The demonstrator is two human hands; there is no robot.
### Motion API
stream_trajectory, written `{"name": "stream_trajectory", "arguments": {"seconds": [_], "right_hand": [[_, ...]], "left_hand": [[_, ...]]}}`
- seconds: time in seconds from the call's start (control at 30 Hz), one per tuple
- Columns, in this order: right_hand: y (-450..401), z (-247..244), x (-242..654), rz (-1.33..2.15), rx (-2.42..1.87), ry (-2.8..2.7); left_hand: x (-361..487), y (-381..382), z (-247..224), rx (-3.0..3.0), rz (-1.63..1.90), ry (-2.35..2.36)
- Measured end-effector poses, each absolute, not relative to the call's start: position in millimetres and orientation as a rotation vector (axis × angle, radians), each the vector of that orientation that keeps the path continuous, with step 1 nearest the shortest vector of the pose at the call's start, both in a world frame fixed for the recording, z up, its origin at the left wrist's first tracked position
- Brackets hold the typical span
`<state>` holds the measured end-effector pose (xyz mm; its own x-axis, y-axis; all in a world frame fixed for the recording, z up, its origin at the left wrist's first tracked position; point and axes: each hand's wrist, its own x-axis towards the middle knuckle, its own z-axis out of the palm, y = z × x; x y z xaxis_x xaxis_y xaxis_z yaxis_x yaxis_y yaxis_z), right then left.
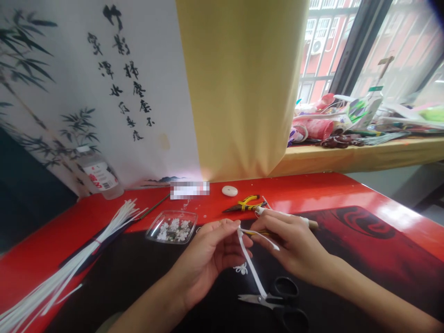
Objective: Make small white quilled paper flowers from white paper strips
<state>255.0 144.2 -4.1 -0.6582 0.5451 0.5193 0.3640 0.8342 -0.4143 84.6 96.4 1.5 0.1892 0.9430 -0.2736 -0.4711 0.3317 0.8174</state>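
My left hand (217, 247) is closed, thumb and forefinger pinching a narrow white strip (250, 266) near a small knot or fold. One tail of the strip hangs down to the scissors; another curves toward the right. My right hand (291, 243) is closed beside it, its fingertips on a thin yellowish-brown tool (257, 232) whose kind I cannot make out. Black-handled scissors (263, 300) lie partly open below the hands. A small white knotted flower (242, 268) rests on the dark mat (138, 286), just under my left fingers.
A clear dish (150, 233) holds several white flowers. Bundled white strips (74, 268) lie at left, near a plastic bottle (102, 173). Behind the hands are yellow-handled pliers (248, 203), a white roll (305, 221) and an oval cream-coloured piece (229, 190). Assorted items crowd the window ledge (364, 152).
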Motion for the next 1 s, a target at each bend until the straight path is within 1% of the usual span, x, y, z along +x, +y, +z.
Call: {"name": "stream_trajectory", "arguments": {"seconds": [0.37,0.8,1.0], "right_hand": [[141.7,-9.5,255.4,0.134,-0.638,-2.281],[136.2,-1.9,255.6,0.174,-0.586,-2.183],[136.5,0.4,256.7,0.201,-0.568,-2.128]], "left_hand": [[86.6,95.2,1.9,0.564,1.187,0.868],[86.3,98.4,-2.0,0.523,1.248,0.912],[83.8,104.2,-1.2,0.411,1.312,0.916]]}}
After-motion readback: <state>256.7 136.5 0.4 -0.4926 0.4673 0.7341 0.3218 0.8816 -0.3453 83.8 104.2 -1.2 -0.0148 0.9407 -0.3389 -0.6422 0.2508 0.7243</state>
